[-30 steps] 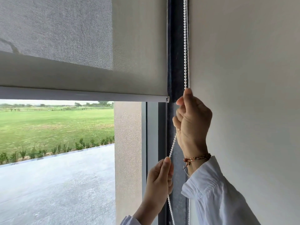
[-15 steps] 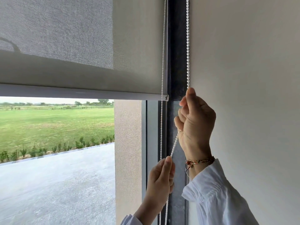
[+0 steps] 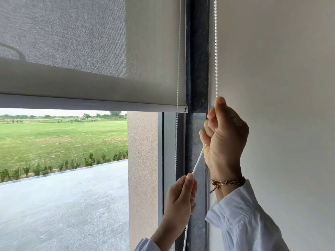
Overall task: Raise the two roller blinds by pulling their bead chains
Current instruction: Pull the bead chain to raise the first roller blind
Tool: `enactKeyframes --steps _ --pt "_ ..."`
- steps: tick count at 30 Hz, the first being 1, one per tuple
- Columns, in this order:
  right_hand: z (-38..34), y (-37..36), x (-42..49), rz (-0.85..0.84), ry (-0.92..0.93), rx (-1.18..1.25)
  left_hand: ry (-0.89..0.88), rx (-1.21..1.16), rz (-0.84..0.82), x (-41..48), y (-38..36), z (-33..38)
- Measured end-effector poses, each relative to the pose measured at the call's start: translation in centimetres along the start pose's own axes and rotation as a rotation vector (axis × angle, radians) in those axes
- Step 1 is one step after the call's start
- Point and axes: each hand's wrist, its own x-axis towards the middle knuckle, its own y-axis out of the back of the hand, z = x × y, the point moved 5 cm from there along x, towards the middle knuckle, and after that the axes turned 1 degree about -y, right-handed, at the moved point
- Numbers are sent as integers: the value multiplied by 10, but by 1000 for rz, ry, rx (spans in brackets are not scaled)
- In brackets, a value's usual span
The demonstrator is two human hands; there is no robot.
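I am pinching the white plastic bead chain (image 3: 215,51) in my right hand (image 3: 223,136), with my left hand (image 3: 181,198) clamped lower on it. It is running vertically beside the half-raised grey fabric roller blind (image 3: 90,51).

1. A plain off-white wall (image 3: 281,69) filled the frame from 1 to 5 o'clock.
2. A dark window frame (image 3: 197,60) ran vertically just beside it, at 12 o'clock.
3. Through the glass at 9 o'clock lay a green lawn (image 3: 59,138), with a row of small shrubs (image 3: 68,165) edging a grey paved terrace (image 3: 63,211) at 7 o'clock.
4. A textured beige pillar (image 3: 142,169) stood outside near 6 o'clock.
5. The daylight was soft and overcast.
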Motion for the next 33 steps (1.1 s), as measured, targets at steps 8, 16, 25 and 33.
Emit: enactKeyframes --steps 8,16,25,33 --pt "6 8 -12 46 -31 -20 29 44 11 -4 2 -12" --pt "6 14 -17 50 0 -54 48 66 17 -5 0 -12" --pt "9 27 -22 76 19 -122 71 91 42 -9 -2 -20" --pt "10 29 -15 99 44 -173 42 89 37 -8 -4 -21"
